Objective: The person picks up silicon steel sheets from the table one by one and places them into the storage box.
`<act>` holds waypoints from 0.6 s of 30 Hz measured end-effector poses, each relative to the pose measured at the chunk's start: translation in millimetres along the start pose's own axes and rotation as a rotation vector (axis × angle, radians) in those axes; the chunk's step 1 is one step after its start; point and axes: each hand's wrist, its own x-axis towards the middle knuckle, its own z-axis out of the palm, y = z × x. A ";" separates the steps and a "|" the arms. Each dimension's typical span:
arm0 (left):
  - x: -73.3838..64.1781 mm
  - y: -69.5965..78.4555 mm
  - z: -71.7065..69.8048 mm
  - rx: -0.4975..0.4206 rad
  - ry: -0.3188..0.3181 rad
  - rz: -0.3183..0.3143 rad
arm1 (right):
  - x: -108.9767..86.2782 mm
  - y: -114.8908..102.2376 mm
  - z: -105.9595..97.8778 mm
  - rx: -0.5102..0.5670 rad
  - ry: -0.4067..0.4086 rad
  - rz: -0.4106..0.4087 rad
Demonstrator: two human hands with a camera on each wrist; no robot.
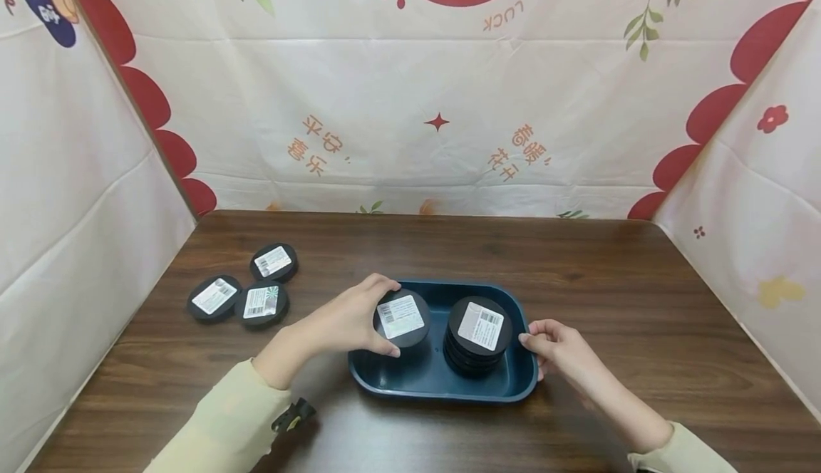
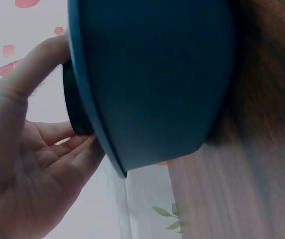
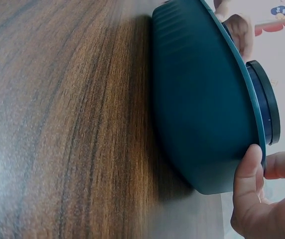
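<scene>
My left hand (image 1: 349,316) grips a round black disc (image 1: 402,318) by its edges, thumb at the near side and fingers at the far side. The disc bears a white barcode label and sits over the left half of a dark blue tray (image 1: 442,387). In the left wrist view the black disc (image 2: 74,102) shows just at the tray's rim. A stack of black discs (image 1: 477,338) stands in the tray's right half, its top one labelled. My right hand (image 1: 561,348) pinches the tray's right rim, thumb and fingers on either side in the right wrist view.
On the wooden table's left lie three loose black discs: one farther back (image 1: 274,262), one at the far left (image 1: 214,298) and one nearer the tray (image 1: 261,304). A printed white cloth (image 1: 410,88) hangs behind the table and along both sides.
</scene>
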 end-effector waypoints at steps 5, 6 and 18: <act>4.5 0.8 5.6 0.038 -0.056 -0.016 | -0.2 0.1 -0.1 0.001 0.000 -0.001; 5.3 1.2 6.6 0.047 -0.071 -0.021 | -0.2 0.3 -0.1 0.001 0.000 -0.002; 10.0 5.0 15.8 0.189 -0.155 -0.053 | -0.3 -0.9 -0.2 -0.011 -0.003 -0.002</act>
